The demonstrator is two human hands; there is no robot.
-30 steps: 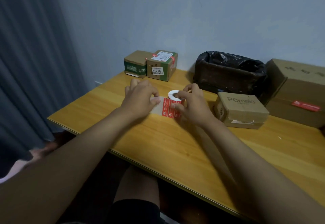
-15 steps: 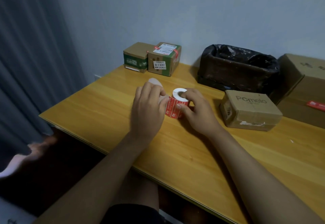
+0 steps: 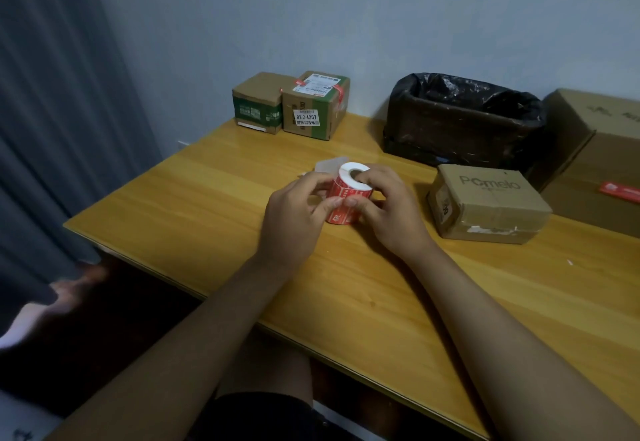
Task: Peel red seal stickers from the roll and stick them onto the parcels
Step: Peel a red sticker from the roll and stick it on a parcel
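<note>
Here, in the head view, the sticker roll (image 3: 349,194) stands upright on the wooden table (image 3: 381,288), just left of the small parcel (image 3: 486,205). The right hand (image 3: 388,212) grips the roll from the right, fingers curled over its white top. The left hand (image 3: 294,212) pinches the red stickers on the roll's near side. Behind the roll a loose strip of backing paper (image 3: 327,165) sticks up. Two parcels (image 3: 294,102) sit by the wall, beside a bin (image 3: 460,118) lined in black.
</note>
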